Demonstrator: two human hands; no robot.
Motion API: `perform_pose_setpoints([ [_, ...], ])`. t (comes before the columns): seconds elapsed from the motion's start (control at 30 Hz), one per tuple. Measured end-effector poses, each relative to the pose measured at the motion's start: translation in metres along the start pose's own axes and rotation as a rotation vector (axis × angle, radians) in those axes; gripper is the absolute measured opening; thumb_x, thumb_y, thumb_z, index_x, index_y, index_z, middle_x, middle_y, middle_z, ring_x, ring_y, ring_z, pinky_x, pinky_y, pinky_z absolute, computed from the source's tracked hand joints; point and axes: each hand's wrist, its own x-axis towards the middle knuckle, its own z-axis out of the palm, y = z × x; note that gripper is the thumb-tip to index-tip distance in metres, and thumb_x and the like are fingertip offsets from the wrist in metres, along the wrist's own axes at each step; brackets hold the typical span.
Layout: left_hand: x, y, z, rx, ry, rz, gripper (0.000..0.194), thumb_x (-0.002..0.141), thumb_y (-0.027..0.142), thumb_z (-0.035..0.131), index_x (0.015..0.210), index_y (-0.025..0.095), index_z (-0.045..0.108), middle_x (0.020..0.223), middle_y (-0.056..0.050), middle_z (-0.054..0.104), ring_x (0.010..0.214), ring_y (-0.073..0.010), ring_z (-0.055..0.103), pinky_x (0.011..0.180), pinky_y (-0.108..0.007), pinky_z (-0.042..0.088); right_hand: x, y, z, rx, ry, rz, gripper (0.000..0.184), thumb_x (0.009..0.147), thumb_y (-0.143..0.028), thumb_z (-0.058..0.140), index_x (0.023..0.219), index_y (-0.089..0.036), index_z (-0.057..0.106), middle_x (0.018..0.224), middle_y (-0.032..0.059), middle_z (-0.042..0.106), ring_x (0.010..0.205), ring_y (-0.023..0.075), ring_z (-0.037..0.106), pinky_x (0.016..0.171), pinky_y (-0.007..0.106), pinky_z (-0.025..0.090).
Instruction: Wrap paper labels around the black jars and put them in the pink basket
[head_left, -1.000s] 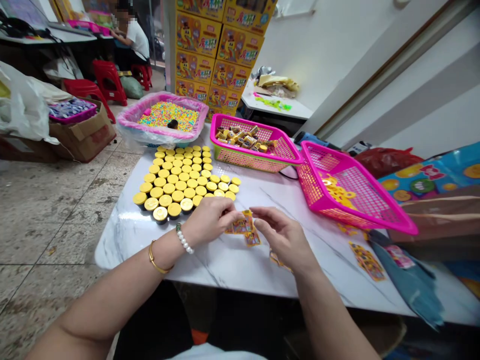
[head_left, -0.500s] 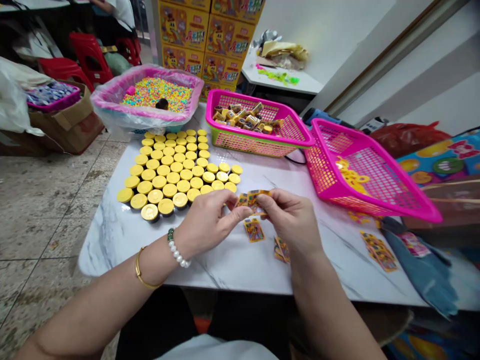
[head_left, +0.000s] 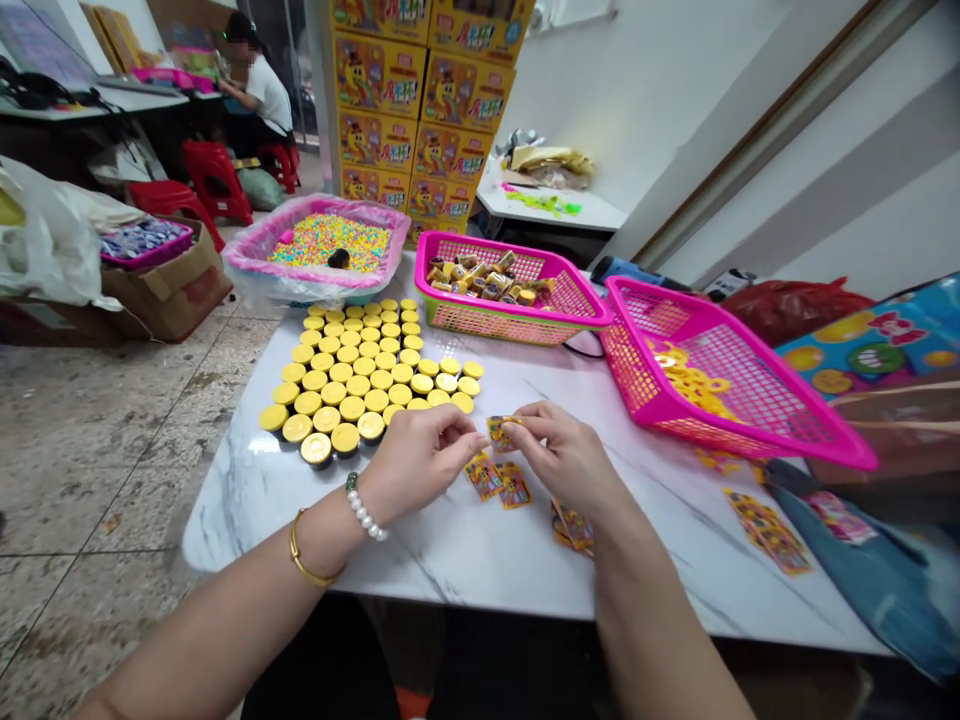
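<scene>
My right hand pinches a small orange printed card between thumb and fingers; whether more than one is stacked there I cannot tell. Close beside it, my left hand is closed, thumb and fingertips together, with nothing visible in them. Below the fingertips two printed cards lie overlapping on the marble-patterned table, a left card and a right card. Another small pile of cards is partly hidden by my right wrist. More cards lie spread farther right.
Rows of yellow-lidded dark tubs stand at left. Behind are a lined basin of coloured beads and a pink basket of small tubs. A second pink basket holds yellow pieces. A person sits far back.
A second card now lies beside the first under my left fingertips, and my left hand has drawn slightly away from the card in my right hand. The view has tilted up.
</scene>
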Motion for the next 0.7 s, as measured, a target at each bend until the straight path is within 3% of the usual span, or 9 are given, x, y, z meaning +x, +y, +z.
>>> perform_pose_setpoints([
  [0.1, -0.002, 0.002, -0.002, -0.137, 0.073, 0.05, 0.021, 0.085, 0.03, 0.065, 0.067, 0.018, 0.066, 0.057, 0.001, 0.063, 0.051, -0.0099, 0.055, 0.049, -0.02, 0.039, -0.002, -0.013, 0.001, 0.208, 0.083, 0.077, 0.04, 0.091, -0.046, 0.056, 0.063, -0.019, 0.063, 0.057, -0.0004, 0.055, 0.053, 0.0129, 0.051, 0.051, 0.026, 0.041],
  [0.2, -0.004, 0.004, -0.004, -0.259, 0.181, 0.088, 0.026, 0.087, 0.035, 0.064, 0.069, 0.017, 0.068, 0.058, -0.001, 0.065, 0.047, -0.0088, 0.052, 0.045, -0.02, 0.038, -0.003, -0.036, 0.006, 0.356, 0.113, 0.084, 0.046, 0.092, -0.053, 0.054, 0.063, -0.018, 0.061, 0.052, -0.0022, 0.051, 0.047, 0.0112, 0.048, 0.045, 0.024, 0.041],
  [0.4, -0.009, 0.006, -0.008, -0.332, 0.42, 0.181, 0.033, 0.086, 0.044, 0.068, 0.067, 0.017, 0.071, 0.055, 0.0, 0.06, 0.043, -0.0073, 0.046, 0.042, -0.021, 0.037, 0.002, -0.072, 0.01, 0.318, 0.199, -0.064, 0.048, 0.096, -0.05, 0.052, 0.061, -0.018, 0.059, 0.052, -0.0016, 0.053, 0.048, 0.0115, 0.054, 0.046, 0.023, 0.044],
  [0.57, -0.008, 0.006, -0.007, -0.245, 0.414, 0.269, 0.017, 0.082, 0.033, 0.074, 0.073, 0.018, 0.077, 0.06, -0.002, 0.064, 0.049, -0.0085, 0.049, 0.045, -0.022, 0.039, 0.003, -0.078, 0.013, 0.242, 0.269, -0.175, 0.045, 0.098, -0.044, 0.051, 0.062, -0.018, 0.06, 0.053, -0.0012, 0.057, 0.049, 0.0113, 0.055, 0.047, 0.023, 0.041],
  [0.7, -0.005, 0.006, -0.006, -0.263, 0.426, 0.238, 0.012, 0.071, 0.028, 0.081, 0.069, 0.018, 0.076, 0.063, -0.002, 0.066, 0.052, -0.0087, 0.051, 0.048, -0.022, 0.042, 0.003, -0.075, 0.019, 0.172, 0.262, -0.253, 0.045, 0.098, -0.043, 0.051, 0.061, -0.019, 0.058, 0.054, -0.0006, 0.056, 0.05, 0.0114, 0.052, 0.051, 0.025, 0.04],
])
